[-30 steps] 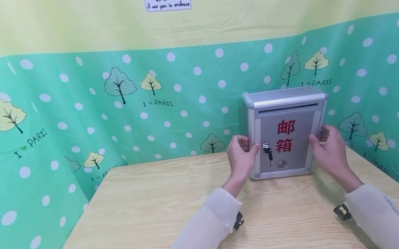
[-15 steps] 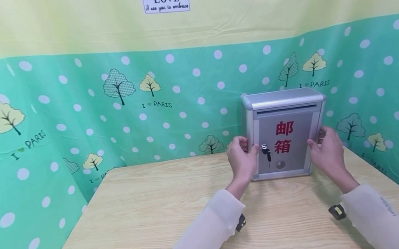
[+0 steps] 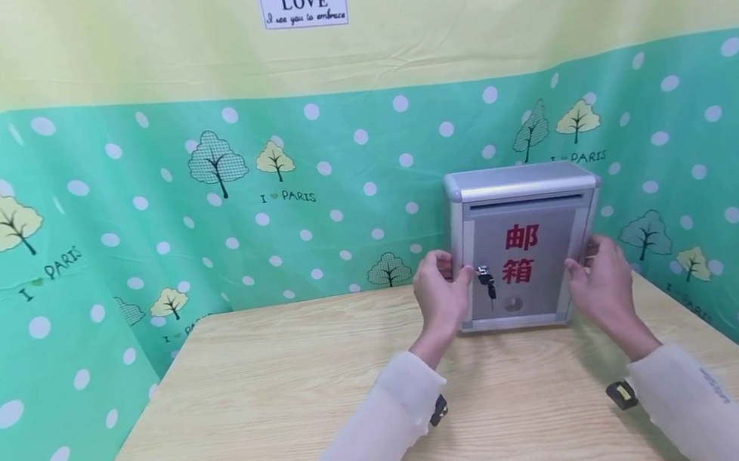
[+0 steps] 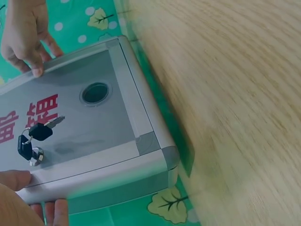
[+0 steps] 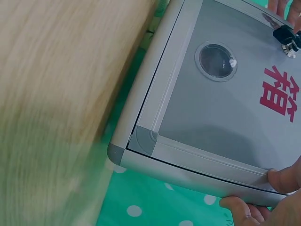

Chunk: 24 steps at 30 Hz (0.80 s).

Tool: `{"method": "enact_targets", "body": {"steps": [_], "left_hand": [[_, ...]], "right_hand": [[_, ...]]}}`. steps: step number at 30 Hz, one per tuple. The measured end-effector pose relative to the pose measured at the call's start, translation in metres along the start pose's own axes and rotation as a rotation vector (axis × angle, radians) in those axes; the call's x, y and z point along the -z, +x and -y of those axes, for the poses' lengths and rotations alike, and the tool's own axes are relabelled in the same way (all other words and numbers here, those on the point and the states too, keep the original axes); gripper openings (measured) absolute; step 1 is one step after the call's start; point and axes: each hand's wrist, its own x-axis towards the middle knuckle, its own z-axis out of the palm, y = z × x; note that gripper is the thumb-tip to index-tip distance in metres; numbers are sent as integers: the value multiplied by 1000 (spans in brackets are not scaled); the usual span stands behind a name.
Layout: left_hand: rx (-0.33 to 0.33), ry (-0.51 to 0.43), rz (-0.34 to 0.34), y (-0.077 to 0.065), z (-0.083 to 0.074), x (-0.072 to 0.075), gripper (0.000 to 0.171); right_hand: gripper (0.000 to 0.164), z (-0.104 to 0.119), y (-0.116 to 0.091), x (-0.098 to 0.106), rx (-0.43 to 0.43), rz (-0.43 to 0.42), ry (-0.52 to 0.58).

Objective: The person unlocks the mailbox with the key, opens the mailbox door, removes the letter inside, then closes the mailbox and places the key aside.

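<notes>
A silver-grey metal mailbox (image 3: 558, 293) with red characters on its front stands upright at the far right part of the table. My left hand (image 3: 441, 294) grips its left side, the thumb on the front frame and the fingers round the side. On the opposite side my right hand (image 3: 601, 284) holds it the same way. Keys (image 3: 489, 285) hang from the lock near my left thumb; in the left wrist view the black-headed keys (image 4: 40, 132) show beside a round window (image 4: 95, 93). A slot (image 3: 526, 202) runs along the top of the front.
Pale wood-grain table (image 3: 279, 400) spreads out in front and to the left. A green and yellow curtain (image 3: 315, 229) with trees and dots closes off the back and both sides. Black wrist cameras (image 3: 622, 395) sit under the sleeves.
The head view has shifted slightly, with the backdrop sliding left and down. Both hands keep their hold on the mailbox, which appears a little farther left in the view.
</notes>
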Motion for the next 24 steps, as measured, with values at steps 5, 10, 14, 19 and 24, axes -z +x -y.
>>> {"method": "enact_targets", "body": {"steps": [5, 10, 14, 19, 24], "left_hand": [[-7, 6, 5, 4, 1, 6, 31], [-38, 10, 10, 10, 1, 16, 32], [-65, 24, 13, 16, 0, 26, 32], [-70, 33, 21, 20, 2, 39, 33], [-67, 36, 14, 25, 5, 54, 33]], "right_hand": [[55, 8, 1, -1, -5, -4, 8], [55, 19, 1, -3, -2, -8, 29], [56, 29, 1, -7, -6, -4, 54], [55, 39, 0, -16, 0, -8, 77], [52, 49, -3, -29, 33, -30, 75]]}}
